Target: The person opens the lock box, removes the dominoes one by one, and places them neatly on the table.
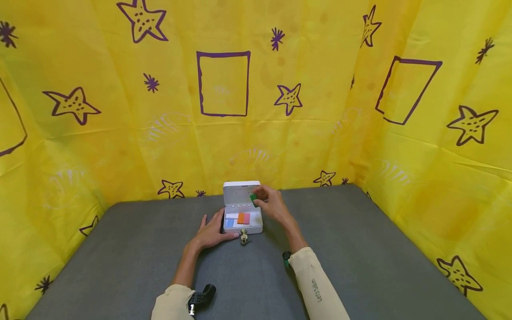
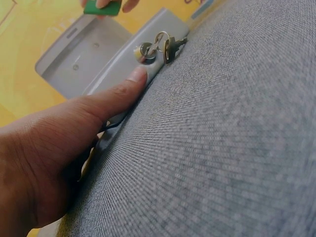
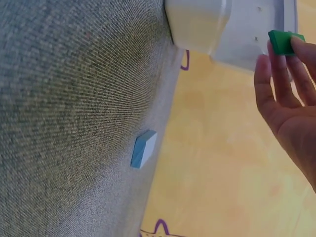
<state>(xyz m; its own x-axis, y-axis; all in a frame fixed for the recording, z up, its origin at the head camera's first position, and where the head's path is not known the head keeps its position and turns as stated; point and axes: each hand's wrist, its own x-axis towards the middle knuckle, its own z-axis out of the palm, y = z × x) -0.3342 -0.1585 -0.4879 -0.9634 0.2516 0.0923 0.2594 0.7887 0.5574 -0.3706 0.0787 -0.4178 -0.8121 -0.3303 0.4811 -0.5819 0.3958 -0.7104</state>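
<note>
A small white metal cash box (image 1: 242, 230) stands on the table with its lid (image 1: 241, 194) raised. Inside lie an orange block (image 1: 241, 218), a pink block (image 1: 246, 218), a light-blue piece (image 1: 230, 223) and a white piece. My left hand (image 1: 210, 232) rests against the box's left side, its straight thumb along the front beneath the lock; in the left wrist view its other fingers are hidden. Keys (image 2: 170, 48) on a ring hang from the lock. Above the box's right side, my right hand (image 1: 274, 205) pinches a green block (image 3: 282, 42) between thumb and fingers, before the lid.
A small blue-and-white block (image 3: 144, 149) lies on the grey cloth-covered table (image 1: 360, 258), beyond the right hand in the right wrist view. Yellow curtains (image 1: 224, 142) with purple drawings enclose the back and sides.
</note>
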